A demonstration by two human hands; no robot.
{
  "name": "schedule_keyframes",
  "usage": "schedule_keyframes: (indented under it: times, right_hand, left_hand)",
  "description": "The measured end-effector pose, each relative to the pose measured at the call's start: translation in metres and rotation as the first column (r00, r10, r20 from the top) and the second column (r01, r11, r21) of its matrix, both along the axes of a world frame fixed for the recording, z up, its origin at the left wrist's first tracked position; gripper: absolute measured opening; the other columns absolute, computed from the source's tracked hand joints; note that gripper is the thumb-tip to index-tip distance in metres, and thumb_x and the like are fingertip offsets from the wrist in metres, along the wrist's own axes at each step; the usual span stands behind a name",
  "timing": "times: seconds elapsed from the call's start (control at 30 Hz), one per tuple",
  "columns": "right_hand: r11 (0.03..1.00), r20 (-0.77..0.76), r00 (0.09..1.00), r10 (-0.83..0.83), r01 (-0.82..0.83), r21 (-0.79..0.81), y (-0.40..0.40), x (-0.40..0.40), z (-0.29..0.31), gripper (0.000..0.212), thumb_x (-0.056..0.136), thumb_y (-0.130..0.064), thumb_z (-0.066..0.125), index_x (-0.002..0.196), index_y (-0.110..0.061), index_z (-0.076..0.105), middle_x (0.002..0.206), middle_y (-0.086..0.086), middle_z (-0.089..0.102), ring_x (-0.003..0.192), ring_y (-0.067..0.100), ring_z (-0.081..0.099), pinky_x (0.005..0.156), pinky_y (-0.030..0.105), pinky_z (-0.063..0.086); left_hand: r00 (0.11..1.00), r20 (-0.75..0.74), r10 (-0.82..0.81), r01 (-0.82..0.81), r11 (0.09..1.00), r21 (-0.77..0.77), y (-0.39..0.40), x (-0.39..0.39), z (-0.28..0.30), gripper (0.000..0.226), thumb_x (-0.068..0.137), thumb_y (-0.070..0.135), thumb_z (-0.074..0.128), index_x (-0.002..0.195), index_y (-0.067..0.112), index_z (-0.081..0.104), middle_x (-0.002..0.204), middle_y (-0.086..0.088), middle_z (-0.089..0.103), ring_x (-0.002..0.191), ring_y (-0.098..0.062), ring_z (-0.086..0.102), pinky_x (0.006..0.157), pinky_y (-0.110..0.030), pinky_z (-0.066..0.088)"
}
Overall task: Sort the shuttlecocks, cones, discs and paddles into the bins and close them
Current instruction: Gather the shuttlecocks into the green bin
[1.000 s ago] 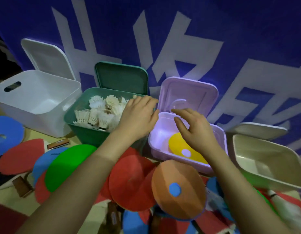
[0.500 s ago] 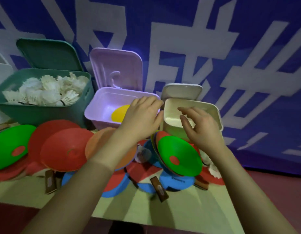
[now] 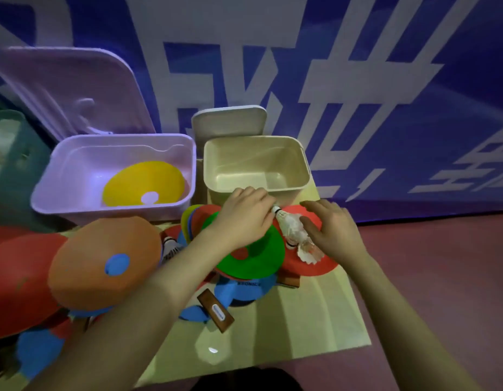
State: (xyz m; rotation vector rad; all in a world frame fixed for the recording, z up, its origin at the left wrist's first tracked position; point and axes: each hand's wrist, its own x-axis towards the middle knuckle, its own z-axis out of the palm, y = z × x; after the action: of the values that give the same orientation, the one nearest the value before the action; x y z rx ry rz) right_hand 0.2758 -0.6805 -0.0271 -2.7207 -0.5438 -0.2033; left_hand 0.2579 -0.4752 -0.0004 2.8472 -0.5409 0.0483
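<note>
My left hand (image 3: 244, 217) pinches the cork end of a white shuttlecock (image 3: 287, 225) lying over a stack of flat discs, in front of the beige bin (image 3: 298, 165). My right hand (image 3: 333, 231) hovers beside it with relaxed fingers, the thumb touching the feathers. A second shuttlecock (image 3: 309, 252) lies just below on a red disc (image 3: 304, 268). The green disc (image 3: 256, 256) tops the stack under my left wrist. The lilac bin (image 3: 75, 176) holds one yellow disc (image 3: 144, 180).
Both bins stand with lids raised against the blue banner. A green bin (image 3: 10, 156) shows at the left edge. An orange disc (image 3: 103, 261), red and blue paddles, a wooden paddle handle (image 3: 215, 310) and another shuttlecock (image 3: 170, 246) crowd the left. The table edge runs along the right, above pink floor.
The view has swung right and down toward the beige bin. Both hands came down from the bin rims onto the disc stack, and my left hand took hold of a shuttlecock.
</note>
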Motion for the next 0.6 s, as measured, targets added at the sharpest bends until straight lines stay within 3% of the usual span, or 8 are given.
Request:
schedule_keyframes:
  times: [0.13,0.23,0.33,0.43,0.6]
  right_hand:
    - [0.987,-0.22,0.97,-0.102,0.071,-0.146,-0.027,0.004,-0.032,0.048,0.085,-0.045,0.058,0.127,-0.024,0.055,0.125,-0.002,0.057,0.115,0.024,0.049,0.094,0.036,0.023]
    - [0.984,-0.304,0.948,-0.098,0.046,-0.173,-0.041,0.008,-0.05,0.047,0.086,-0.044,0.06,0.129,-0.026,0.051,0.129,-0.005,0.054,0.121,0.019,0.044,0.096,0.033,0.015]
    - [0.992,-0.216,0.976,-0.034,0.008,-0.123,-0.049,0.015,-0.063,0.029,0.084,-0.037,0.065,0.108,-0.021,0.059,0.109,-0.004,0.064,0.105,0.021,0.055,0.086,0.032,0.015]
    - [0.998,-0.132,0.991,0.028,-0.035,-0.052,-0.055,0.018,-0.078,0.016,0.078,-0.028,0.064,0.09,-0.017,0.06,0.083,-0.004,0.067,0.08,0.024,0.062,0.076,0.028,0.013]
    - [0.986,-0.067,0.996,0.062,-0.05,0.161,-0.062,0.016,-0.084,0.021,0.084,-0.03,0.047,0.089,-0.017,0.063,0.074,-0.002,0.067,0.066,0.017,0.059,0.075,0.027,0.018]
  left_hand:
    - [0.993,-0.121,-0.013,0.019,0.999,0.043,-0.025,0.009,-0.032,0.039,0.096,0.033,0.041,0.131,0.017,0.046,0.13,-0.003,0.049,0.12,-0.023,0.043,0.099,-0.036,0.03]
    - [0.976,-0.216,-0.014,0.024,0.999,0.043,-0.044,0.017,-0.054,0.052,0.095,0.04,0.043,0.142,0.021,0.032,0.147,-0.003,0.033,0.13,-0.023,0.034,0.105,-0.038,0.029]
    - [0.97,-0.243,-0.005,0.015,0.999,0.041,-0.06,0.026,-0.069,0.06,0.092,0.044,0.049,0.144,0.024,0.029,0.153,-0.001,0.022,0.135,-0.022,0.028,0.106,-0.038,0.027]
    - [0.981,-0.191,0.015,-0.011,1.0,0.019,-0.071,0.03,-0.082,0.047,0.089,0.037,0.054,0.133,0.022,0.045,0.142,0.002,0.04,0.127,-0.021,0.039,0.099,-0.034,0.03]
    - [0.982,-0.178,0.062,-0.074,0.995,-0.06,-0.072,0.032,-0.092,0.036,0.086,0.027,0.061,0.119,0.019,0.051,0.127,0.004,0.052,0.119,-0.018,0.047,0.096,-0.031,0.032]
